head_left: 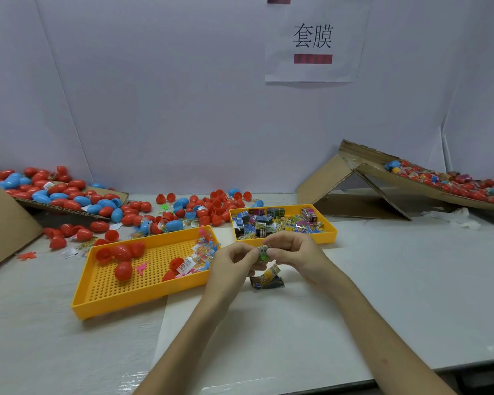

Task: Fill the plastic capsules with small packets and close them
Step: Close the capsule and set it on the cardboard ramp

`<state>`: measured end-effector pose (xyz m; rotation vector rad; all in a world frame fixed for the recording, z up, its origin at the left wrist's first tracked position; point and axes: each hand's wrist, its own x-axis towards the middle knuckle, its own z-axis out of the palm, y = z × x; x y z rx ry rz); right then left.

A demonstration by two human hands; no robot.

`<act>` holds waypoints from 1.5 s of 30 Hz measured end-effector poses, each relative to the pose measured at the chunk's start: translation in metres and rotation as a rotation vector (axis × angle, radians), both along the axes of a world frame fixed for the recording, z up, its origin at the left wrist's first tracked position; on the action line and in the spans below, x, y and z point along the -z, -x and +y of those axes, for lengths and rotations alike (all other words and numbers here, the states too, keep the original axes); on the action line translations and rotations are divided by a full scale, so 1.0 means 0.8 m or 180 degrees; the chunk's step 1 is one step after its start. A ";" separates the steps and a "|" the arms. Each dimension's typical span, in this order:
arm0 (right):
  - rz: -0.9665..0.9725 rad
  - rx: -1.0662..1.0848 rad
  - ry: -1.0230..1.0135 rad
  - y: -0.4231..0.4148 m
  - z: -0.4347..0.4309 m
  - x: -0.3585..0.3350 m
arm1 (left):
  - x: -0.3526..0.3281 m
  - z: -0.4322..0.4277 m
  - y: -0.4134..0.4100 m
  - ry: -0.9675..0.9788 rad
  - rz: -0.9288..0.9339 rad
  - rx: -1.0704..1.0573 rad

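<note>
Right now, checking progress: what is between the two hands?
A small packet, pinched by the left hand and right hand, in the head view.

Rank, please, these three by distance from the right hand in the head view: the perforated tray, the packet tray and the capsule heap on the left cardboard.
From the right hand:
1. packet tray, just behind it.
2. perforated tray, to its left, past the left hand.
3. capsule heap, far left, near the wall.

- Capsules [72, 205] on my left: red and blue.
- My near tray [131, 297]: yellow, dotted with holes.
- Far tray [330, 236]: yellow.
- Packets [271, 223]: multicoloured print, barcodes.
- My bench [382, 280]: white.
</note>
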<state>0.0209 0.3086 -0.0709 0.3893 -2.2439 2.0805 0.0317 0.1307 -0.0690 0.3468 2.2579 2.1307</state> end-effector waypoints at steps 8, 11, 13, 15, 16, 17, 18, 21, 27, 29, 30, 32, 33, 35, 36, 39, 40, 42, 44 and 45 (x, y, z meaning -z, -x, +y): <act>-0.0018 0.0062 0.0313 0.000 0.000 -0.005 | 0.004 0.000 0.002 0.0288 0.0128 -0.0092; -0.0064 0.0001 0.0522 -0.003 0.000 -0.008 | 0.003 0.001 0.000 0.0432 0.0299 -0.0160; -0.0097 -0.0099 0.0645 -0.005 0.000 -0.011 | 0.003 0.002 -0.001 0.0497 0.0541 -0.0341; -0.0125 -0.0266 0.0703 -0.007 -0.001 -0.013 | 0.003 0.002 -0.002 0.0559 0.0872 -0.0610; -0.0139 -0.0364 0.0695 -0.007 -0.001 -0.013 | 0.003 0.002 -0.003 0.0577 0.1013 -0.0709; -0.0161 -0.0446 0.0666 -0.008 -0.002 -0.012 | 0.004 0.002 -0.004 0.0589 0.1129 -0.0767; -0.0185 -0.0512 0.0624 -0.009 -0.003 -0.012 | 0.004 0.002 -0.004 0.0613 0.1226 -0.0792; -0.0209 -0.0605 0.0566 -0.010 -0.004 -0.011 | 0.005 0.003 -0.004 0.0774 0.1367 -0.0674; -0.0148 -0.0584 0.0606 -0.010 -0.001 -0.011 | 0.007 0.002 -0.004 0.0922 0.1226 -0.0257; -0.0147 -0.0560 0.0557 -0.009 -0.002 -0.009 | 0.006 0.002 -0.004 0.0833 0.1107 -0.0210; -0.0162 -0.0543 0.0556 -0.009 -0.002 -0.009 | 0.005 0.002 -0.004 0.0799 0.1082 -0.0247; -0.0221 -0.0532 0.0626 -0.008 -0.003 -0.009 | 0.005 0.001 -0.004 0.0802 0.1098 -0.0371; -0.0256 -0.0542 0.0681 -0.008 -0.003 -0.010 | 0.005 0.001 -0.004 0.0830 0.1123 -0.0413; -0.0293 -0.0581 0.0756 -0.008 -0.002 -0.011 | 0.006 0.002 -0.003 0.0934 0.1223 -0.0404; -0.0291 -0.0597 0.0769 -0.008 -0.002 -0.011 | 0.007 0.003 -0.004 0.0991 0.1292 -0.0364; -0.0287 -0.0564 0.0773 -0.008 -0.002 -0.010 | 0.009 0.007 -0.007 0.0991 0.1419 -0.0282; -0.0299 -0.0540 0.0768 -0.008 -0.003 -0.010 | 0.008 0.006 -0.007 0.0955 0.1425 -0.0301; -0.0320 -0.0503 0.0787 -0.008 -0.003 -0.010 | 0.008 0.005 -0.005 0.0867 0.1436 -0.0399; -0.0342 -0.0451 0.0880 -0.007 -0.004 -0.011 | 0.007 0.003 -0.004 0.0801 0.1503 -0.0546; -0.0351 -0.0403 0.0944 -0.006 -0.003 -0.012 | 0.006 0.002 -0.003 0.0797 0.1563 -0.0649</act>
